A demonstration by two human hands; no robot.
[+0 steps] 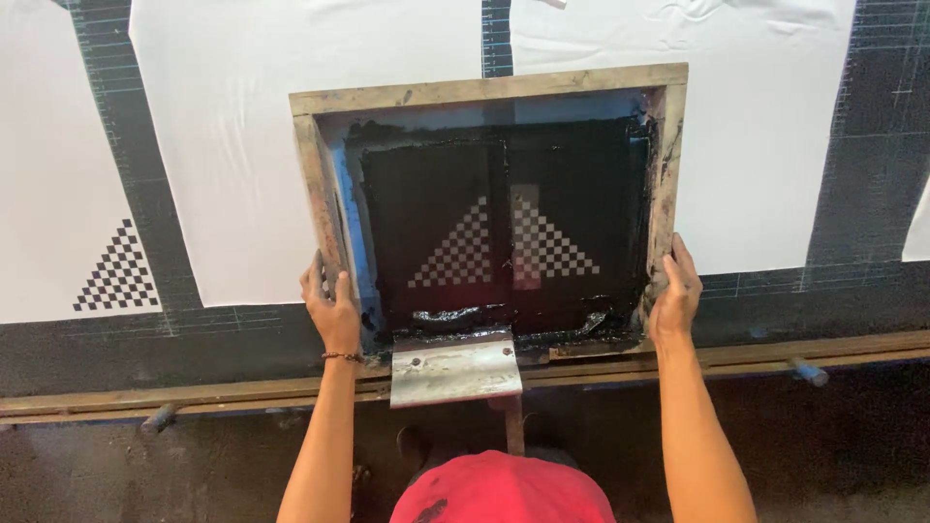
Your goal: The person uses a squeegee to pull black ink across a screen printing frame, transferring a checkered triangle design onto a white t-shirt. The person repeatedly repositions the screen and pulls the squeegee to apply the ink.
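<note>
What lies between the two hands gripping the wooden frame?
In the head view, the ink-covered mesh with its checkered triangle stencil spans between left hand and right hand.

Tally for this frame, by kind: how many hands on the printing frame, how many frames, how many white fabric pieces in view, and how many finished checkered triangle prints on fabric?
Hands on the frame: 2, left hand and right hand
Wooden screen frame: 1
White fabric pieces: 4, some cut off by the picture's edge
Printed checkered triangle: 1
Total: 8

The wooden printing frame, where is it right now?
The wooden printing frame sits mid-view from the head camera on a white cloth, gripped by the left hand and the right hand, just above a metal plate.
</note>
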